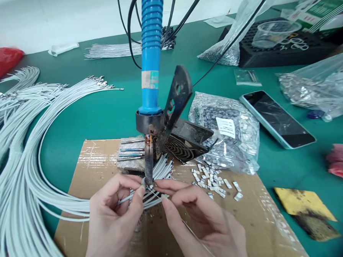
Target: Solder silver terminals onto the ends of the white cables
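Observation:
A soldering iron with a blue handle (150,77) hangs upright in a dark metal holder (150,122), its tip (149,169) pointing down between my hands. My left hand (116,214) is closed in a pinch just left of the tip; what its fingertips hold is too small to make out. A small white piece (151,187) shows right under the tip. My right hand (204,218) pinches a thin pale wire (196,236), which crosses the palm. White cables (61,197) pass behind my left hand, and their ends (162,170) fan out behind the tip.
Cardboard (238,224) covers the green table (114,114) under my hands. Small white metal pieces (211,178) lie scattered right of the iron, before a clear bag (226,120). A phone (278,117), a stained yellow sponge (305,204) and a black crate (281,53) stand farther right.

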`<state>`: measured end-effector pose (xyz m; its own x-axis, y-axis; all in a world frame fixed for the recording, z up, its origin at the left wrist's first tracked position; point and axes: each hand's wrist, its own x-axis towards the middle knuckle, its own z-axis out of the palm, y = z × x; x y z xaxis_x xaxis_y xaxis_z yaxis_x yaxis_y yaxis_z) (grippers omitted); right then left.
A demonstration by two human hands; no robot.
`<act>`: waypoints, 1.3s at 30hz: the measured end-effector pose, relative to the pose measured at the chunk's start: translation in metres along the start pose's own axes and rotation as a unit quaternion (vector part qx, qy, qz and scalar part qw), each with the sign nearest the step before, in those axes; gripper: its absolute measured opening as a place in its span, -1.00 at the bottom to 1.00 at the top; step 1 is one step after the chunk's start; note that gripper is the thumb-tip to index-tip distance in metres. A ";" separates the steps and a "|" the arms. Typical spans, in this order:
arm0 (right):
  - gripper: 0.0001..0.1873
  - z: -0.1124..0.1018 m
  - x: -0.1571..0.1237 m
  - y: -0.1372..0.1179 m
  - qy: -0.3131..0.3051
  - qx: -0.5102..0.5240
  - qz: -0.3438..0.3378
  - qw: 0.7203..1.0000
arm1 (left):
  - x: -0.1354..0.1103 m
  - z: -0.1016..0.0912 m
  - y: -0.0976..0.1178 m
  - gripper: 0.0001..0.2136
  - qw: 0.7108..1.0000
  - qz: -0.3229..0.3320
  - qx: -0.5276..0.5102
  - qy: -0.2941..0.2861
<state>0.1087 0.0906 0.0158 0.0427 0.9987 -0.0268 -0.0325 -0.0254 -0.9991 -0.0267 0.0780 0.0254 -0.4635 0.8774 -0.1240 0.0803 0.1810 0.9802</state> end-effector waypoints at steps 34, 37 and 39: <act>-0.80 0.000 0.003 -0.001 -0.009 -0.007 -0.011 1.000 | -0.002 0.003 0.003 -0.87 1.000 -0.002 -0.018 0.021; -0.79 0.000 0.003 -0.001 -0.010 -0.016 -0.010 1.000 | -0.002 0.002 0.003 -0.86 1.000 -0.007 -0.017 0.011; -0.80 0.000 0.003 -0.001 -0.010 -0.018 -0.011 1.000 | -0.003 0.004 0.003 -0.87 0.999 -0.021 -0.031 0.024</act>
<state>0.1092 0.0935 0.0170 0.0223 0.9997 -0.0047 0.0043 -0.0048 -1.0000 -0.0211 0.0779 0.0284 -0.5080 0.8466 -0.1586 0.0057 0.1875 0.9822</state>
